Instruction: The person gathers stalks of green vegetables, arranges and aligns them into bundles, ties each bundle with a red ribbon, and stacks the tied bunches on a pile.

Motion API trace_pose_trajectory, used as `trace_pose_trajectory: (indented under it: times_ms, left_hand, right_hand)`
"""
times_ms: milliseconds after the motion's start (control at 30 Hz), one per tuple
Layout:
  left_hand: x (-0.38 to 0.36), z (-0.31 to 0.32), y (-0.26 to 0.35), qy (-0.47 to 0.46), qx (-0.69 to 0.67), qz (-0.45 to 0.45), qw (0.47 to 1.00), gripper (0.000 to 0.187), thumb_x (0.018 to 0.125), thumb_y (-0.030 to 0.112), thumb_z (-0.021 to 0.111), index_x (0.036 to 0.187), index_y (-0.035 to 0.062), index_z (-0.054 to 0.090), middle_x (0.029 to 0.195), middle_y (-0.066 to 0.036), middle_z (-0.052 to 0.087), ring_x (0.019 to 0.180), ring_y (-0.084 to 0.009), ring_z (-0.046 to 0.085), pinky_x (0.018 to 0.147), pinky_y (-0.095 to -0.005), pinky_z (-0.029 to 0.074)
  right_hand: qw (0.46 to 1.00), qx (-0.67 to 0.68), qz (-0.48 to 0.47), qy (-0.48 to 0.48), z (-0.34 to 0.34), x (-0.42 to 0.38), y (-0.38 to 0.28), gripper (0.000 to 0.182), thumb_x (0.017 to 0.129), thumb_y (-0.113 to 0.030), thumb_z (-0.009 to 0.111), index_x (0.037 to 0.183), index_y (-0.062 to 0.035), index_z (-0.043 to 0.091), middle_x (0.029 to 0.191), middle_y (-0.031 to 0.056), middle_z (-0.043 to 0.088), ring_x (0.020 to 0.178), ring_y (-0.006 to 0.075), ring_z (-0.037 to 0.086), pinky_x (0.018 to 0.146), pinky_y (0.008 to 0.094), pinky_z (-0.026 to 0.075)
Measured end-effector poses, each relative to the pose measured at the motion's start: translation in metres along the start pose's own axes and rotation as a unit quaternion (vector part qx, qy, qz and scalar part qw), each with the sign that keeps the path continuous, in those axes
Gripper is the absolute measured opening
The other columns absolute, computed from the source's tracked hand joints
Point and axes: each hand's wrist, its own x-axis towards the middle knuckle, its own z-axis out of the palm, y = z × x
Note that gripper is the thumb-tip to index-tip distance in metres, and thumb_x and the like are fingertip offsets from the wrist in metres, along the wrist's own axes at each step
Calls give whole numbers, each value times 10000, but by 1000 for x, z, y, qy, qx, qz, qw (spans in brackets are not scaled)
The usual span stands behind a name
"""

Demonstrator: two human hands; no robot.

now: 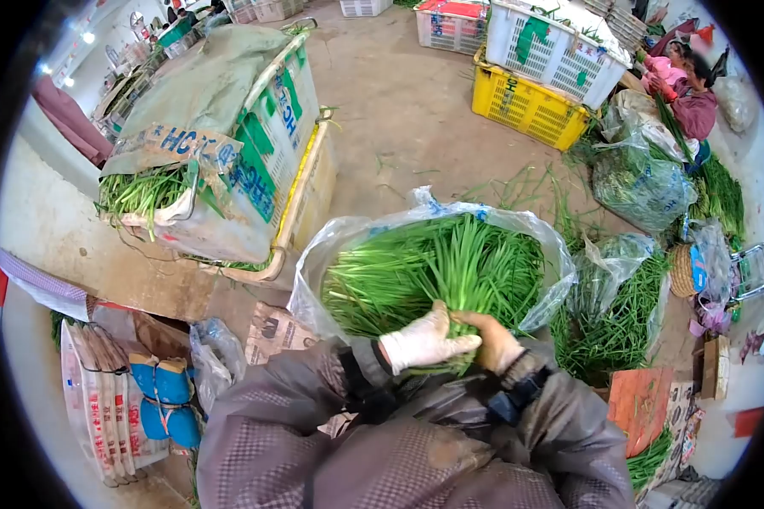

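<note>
Both hands meet low in the middle of the view, around the lower end of a bunch of long green leaves (460, 263). My left hand (429, 341), in a whitish glove, has its fingers closed on the bunch. My right hand (492, 339) grips the same bunch from the other side, its fingers curled in. The leafy tips point away from me over a large clear plastic bag (314, 254), which is open at the top. More green leaves (373, 280) lie inside the bag, around and under the bunch.
White crates (272, 127) under a cloth stand at the left. A yellow crate (526, 102) sits under a white crate (552, 51) at the upper right. Bags of greens (641, 182) line the right, near two seated people (694, 106). Blue bundles (163, 399) lie lower left.
</note>
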Motion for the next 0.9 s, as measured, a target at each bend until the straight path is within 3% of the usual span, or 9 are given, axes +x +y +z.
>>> trace_pose_trajectory:
  times_ms: [100,167,267,433,567,633,667,767,900]
  left_hand:
    - [2,25,15,5,-15,75,997,1183,851,634,620,1403,-236,36,1366,-395,363,1336,-398,391,1113,-361,341]
    - [13,44,8,29,-53,181,982,1070,867,589,635,1449,-140,110,1416,-325,340,1346,-370,365,1116,-368,318]
    - [29,60,1,24,-20,195,980,1024,869,553,650,1455,-110,135,1405,-293,362,1338,-350,368,1125,-372,303]
    - [30,79,-4,76,110,322,937,840,890,589,585,1396,-47,372,1272,-350,471,1230,-438,473,1103,-453,327]
    - [24,77,11,41,300,215,928,1115,865,737,457,1255,-301,338,852,-318,615,769,-389,661,676,-421,543]
    - [2,64,58,9,364,146,920,1207,821,800,434,1244,-325,320,721,-268,618,596,-350,656,489,-388,526]
    - [-1,69,58,69,351,211,910,1219,799,797,496,1224,-330,309,620,-245,601,557,-361,659,469,-390,530]
    - [-19,76,79,29,318,219,922,1190,803,780,518,1263,-294,292,612,-239,597,579,-391,661,513,-423,546]
    - [-31,81,93,-41,253,261,931,1009,851,662,587,1382,-149,310,1175,-345,540,976,-444,636,818,-446,539]
  right_hand:
    - [1000,8,-3,23,-10,-53,-24,311,938,-190,558,1179,0,608,1013,106,708,839,231,696,766,351,577]
    - [1000,15,8,-5,-22,-80,-34,301,913,-157,574,1163,8,610,1011,118,707,840,240,702,779,359,584]
    - [998,51,-18,12,-29,-84,-22,340,893,-139,604,1199,6,597,1066,126,696,928,250,689,862,384,562]
    - [995,56,-78,35,-20,-75,7,373,888,-122,647,1231,9,584,1128,121,677,995,239,666,921,373,521]
    - [993,89,-69,40,-28,-90,10,418,855,-66,586,1261,30,568,1174,145,660,1044,257,652,983,393,494]
    - [988,118,-96,-11,-33,-105,12,475,847,-60,566,1312,31,530,1212,151,646,1081,265,644,1008,405,485]
    - [983,158,-97,-14,-33,-115,14,537,845,-13,534,1378,5,477,1274,160,612,1110,280,628,1001,406,494]
    - [958,222,-179,-39,-44,-136,43,615,798,18,533,1403,16,423,1321,194,569,1147,325,605,1038,440,479]
    - [937,275,-198,-81,-80,-161,87,668,726,-78,607,1361,50,444,1157,215,647,1003,331,671,928,455,551]
